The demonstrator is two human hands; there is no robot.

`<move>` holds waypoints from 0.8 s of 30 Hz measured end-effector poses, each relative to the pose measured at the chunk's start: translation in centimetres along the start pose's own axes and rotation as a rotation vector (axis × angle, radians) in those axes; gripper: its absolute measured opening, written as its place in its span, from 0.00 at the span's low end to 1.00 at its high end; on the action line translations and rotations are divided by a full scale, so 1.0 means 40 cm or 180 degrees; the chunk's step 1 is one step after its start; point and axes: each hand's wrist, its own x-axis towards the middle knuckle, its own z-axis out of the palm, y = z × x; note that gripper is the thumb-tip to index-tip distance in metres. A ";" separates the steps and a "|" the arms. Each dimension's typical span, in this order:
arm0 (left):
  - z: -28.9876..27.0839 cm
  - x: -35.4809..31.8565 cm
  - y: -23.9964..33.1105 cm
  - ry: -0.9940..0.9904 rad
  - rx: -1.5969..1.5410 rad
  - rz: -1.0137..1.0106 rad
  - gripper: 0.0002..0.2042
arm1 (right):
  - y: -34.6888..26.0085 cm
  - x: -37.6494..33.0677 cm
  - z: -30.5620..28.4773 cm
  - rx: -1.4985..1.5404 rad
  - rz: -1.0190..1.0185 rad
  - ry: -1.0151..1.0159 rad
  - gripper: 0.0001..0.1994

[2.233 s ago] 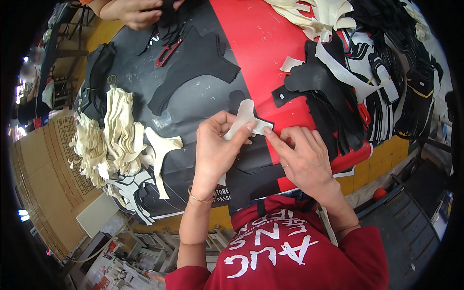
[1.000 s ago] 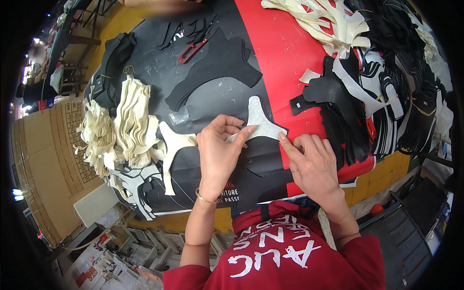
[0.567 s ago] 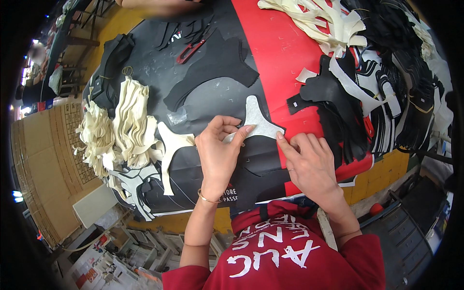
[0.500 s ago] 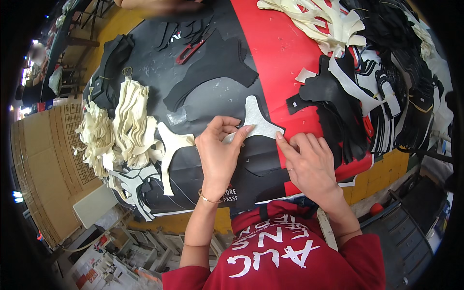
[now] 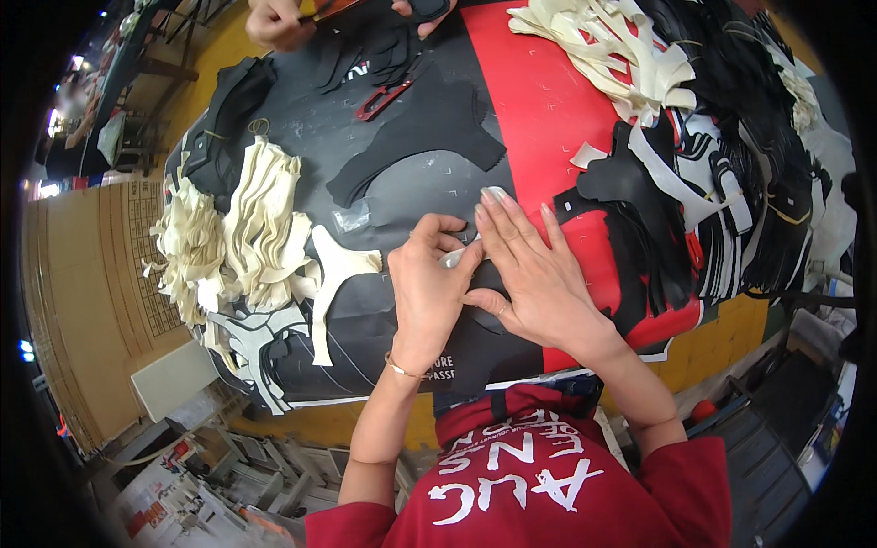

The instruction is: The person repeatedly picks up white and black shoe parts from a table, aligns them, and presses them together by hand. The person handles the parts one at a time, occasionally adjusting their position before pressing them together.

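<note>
- Both hands meet at the near middle of the black-and-red mat (image 5: pixel 539 119): left hand (image 5: pixel 425 297) pinching, right hand (image 5: pixel 534 274) flat over the pale cut-out piece (image 5: pixel 454 258), mostly hidden.
- Uneven pressing could crease it.
- The cream Y-shaped piece (image 5: pixel 333 279) left may get nudged.

Head-worn fisheye, steeply down, close
</note>
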 end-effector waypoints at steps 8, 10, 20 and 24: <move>-0.156 -0.062 -0.027 -0.0292 0.0022 -0.0510 0.12 | 0.007 -0.016 0.012 -0.0123 -0.0045 -0.0022 0.40; -0.179 -0.073 -0.048 -0.0187 -0.0176 -0.0661 0.12 | 0.002 -0.014 0.012 -0.0198 -0.0007 -0.0043 0.39; -0.183 -0.109 -0.112 0.0340 -0.0393 -0.0809 0.12 | -0.005 -0.011 0.012 -0.0391 0.0019 -0.0112 0.37; -0.187 -0.118 -0.111 0.0281 -0.0536 -0.0603 0.13 | -0.007 -0.010 0.015 -0.0462 0.0043 -0.0145 0.37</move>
